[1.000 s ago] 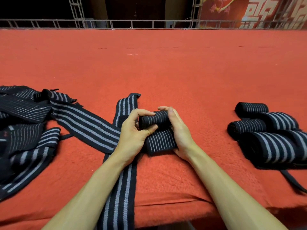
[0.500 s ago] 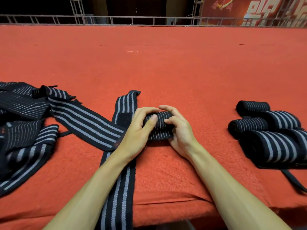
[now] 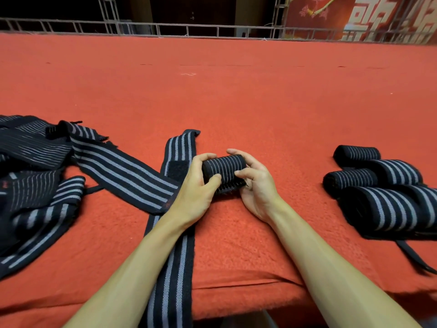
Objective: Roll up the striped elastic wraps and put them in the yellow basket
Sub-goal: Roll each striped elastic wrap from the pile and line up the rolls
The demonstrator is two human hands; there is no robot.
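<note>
Red counter [image 3: 236, 102], centre: roll [image 3: 222, 168], long axis left–right, gripped at its ends by L hand [image 3: 198, 192] & R hand [image 3: 256, 185], equally near; done rolls [image 3: 378, 185] to R; basket unseen.

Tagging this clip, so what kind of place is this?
Probably a stage or hall platform: wide red carpet, a metal truss railing at its far edge, and a red banner behind.
</note>
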